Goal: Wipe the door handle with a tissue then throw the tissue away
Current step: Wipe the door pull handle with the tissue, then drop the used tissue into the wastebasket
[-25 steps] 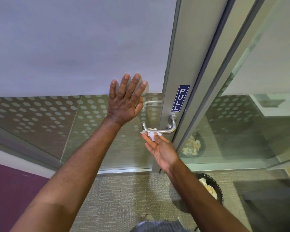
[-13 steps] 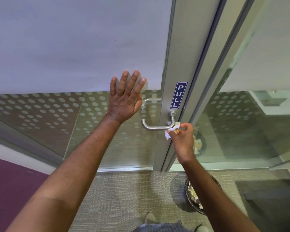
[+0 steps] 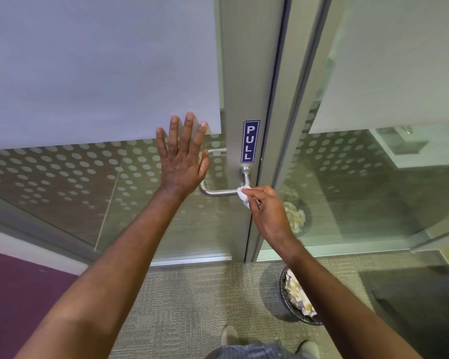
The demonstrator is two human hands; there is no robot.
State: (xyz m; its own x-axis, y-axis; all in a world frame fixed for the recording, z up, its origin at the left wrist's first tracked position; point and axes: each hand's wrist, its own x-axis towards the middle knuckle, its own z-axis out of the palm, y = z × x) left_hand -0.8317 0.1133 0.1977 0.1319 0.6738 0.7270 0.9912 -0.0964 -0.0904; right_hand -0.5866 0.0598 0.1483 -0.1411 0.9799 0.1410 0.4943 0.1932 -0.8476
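A brushed-metal lever door handle [image 3: 219,192] sticks out from the grey door frame, under a blue PULL sign [image 3: 250,141]. My right hand [image 3: 266,209] pinches a crumpled white tissue [image 3: 243,195] against the handle's right end, near the bend. My left hand [image 3: 183,158] lies flat with spread fingers on the glass door, just left of the handle and covering its left tip. A black wire bin [image 3: 300,300] full of used tissues stands on the carpet under my right forearm.
The glass door [image 3: 88,177] has frosted film above and a dotted pattern below. A fixed glass panel [image 3: 360,177] to the right reflects the bin. Beige carpet [image 3: 192,307] covers the floor, purple flooring [image 3: 16,294] at left. My shoes [image 3: 230,335] show at the bottom.
My right hand has gone from under the handle's middle, palm up, to its right end and now pinches the tissue there from the side. My left hand stays on the glass.
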